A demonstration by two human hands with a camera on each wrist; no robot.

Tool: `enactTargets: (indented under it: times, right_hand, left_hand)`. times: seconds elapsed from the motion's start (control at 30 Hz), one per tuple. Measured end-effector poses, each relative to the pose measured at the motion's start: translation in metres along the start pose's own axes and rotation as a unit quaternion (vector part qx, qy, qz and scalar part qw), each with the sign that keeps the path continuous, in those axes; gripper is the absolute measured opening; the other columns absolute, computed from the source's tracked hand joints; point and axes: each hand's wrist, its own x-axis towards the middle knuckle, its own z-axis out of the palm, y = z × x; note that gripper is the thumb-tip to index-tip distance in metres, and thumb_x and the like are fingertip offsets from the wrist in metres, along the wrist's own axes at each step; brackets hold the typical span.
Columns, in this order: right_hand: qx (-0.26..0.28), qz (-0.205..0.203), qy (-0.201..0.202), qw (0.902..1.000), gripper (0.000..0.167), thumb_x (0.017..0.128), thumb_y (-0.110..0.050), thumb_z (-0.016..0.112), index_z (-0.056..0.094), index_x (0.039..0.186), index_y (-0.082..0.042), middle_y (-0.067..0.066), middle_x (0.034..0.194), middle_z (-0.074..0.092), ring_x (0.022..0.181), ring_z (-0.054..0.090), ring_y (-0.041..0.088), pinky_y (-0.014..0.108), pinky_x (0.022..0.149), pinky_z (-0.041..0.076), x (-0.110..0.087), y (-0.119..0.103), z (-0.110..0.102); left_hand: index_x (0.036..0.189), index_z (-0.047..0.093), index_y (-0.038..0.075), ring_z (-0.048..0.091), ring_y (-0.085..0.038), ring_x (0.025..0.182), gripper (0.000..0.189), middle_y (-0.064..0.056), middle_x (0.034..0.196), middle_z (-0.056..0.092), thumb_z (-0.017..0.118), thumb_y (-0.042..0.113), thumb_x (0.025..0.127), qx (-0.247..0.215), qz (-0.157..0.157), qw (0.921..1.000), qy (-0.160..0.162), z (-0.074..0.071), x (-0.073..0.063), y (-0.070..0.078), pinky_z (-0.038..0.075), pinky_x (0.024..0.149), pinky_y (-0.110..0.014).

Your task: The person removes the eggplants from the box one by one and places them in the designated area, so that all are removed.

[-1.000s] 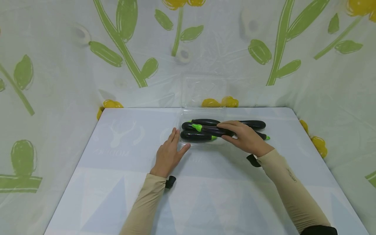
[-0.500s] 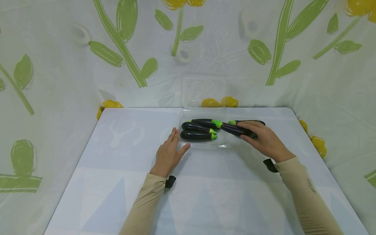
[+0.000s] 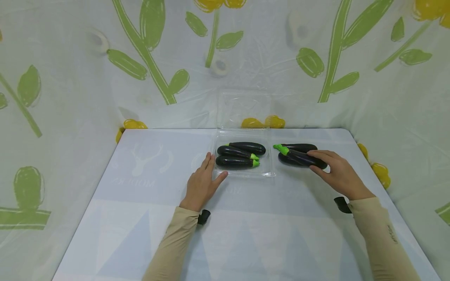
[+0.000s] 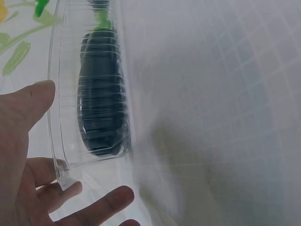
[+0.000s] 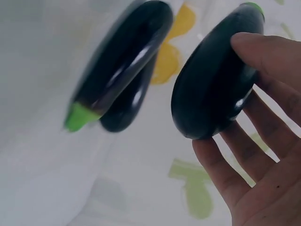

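Three dark purple eggplants (image 3: 237,161) with green stems lie side by side in a clear plastic clamshell box (image 3: 267,170). My left hand (image 3: 201,187) rests at the box's front left corner, fingers straight along its side; in the left wrist view the thumb (image 4: 40,96) touches the rim. To the right of the box, my right hand (image 3: 339,173) grips another eggplant (image 3: 301,157) by its rounded end, its green stem pointing left. That eggplant overlaps two eggplants lying on the table, one behind (image 3: 302,147) and one partly hidden beneath it (image 3: 286,160).
The box's clear lid (image 3: 244,107) stands upright at the back, against a curtain (image 3: 267,50) printed with green leaves and yellow flowers. The pale table (image 3: 225,234) ends at the curtain behind and at both sides.
My right hand has carried the gripped eggplant rightward, from above the box to over the eggplants on the table. My left hand has stayed at the box.
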Motion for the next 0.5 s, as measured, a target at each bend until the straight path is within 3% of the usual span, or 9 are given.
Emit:
enactTargets:
  times: [0.23,0.5]
  right_hand:
    - [-0.011,0.011,-0.01,0.9998,0.052,0.082,-0.002,0.083,0.066,0.131,-0.007,0.016,0.129,0.064,0.119,0.058,0.037,0.056,0.095,0.047,-0.011,0.013,0.009]
    - [0.001,0.037,-0.073,0.9966,0.048,0.082,-0.002,0.082,0.068,0.128,-0.009,0.019,0.129,0.064,0.121,0.057,0.04,0.059,0.097,0.046,-0.016,0.02,0.019]
  left_hand:
    - [0.156,0.037,0.002,0.061,-0.041,0.121,0.083,-0.015,0.162,0.032,0.06,0.057,0.098,0.003,0.005,1.0,0.004,0.0,0.0,-0.001,0.052,0.089,-0.054]
    - [0.155,0.038,0.001,0.061,-0.04,0.121,0.083,-0.016,0.162,0.033,0.061,0.056,0.097,-0.001,0.008,0.9999,0.01,0.0,-0.001,-0.001,0.053,0.089,-0.054]
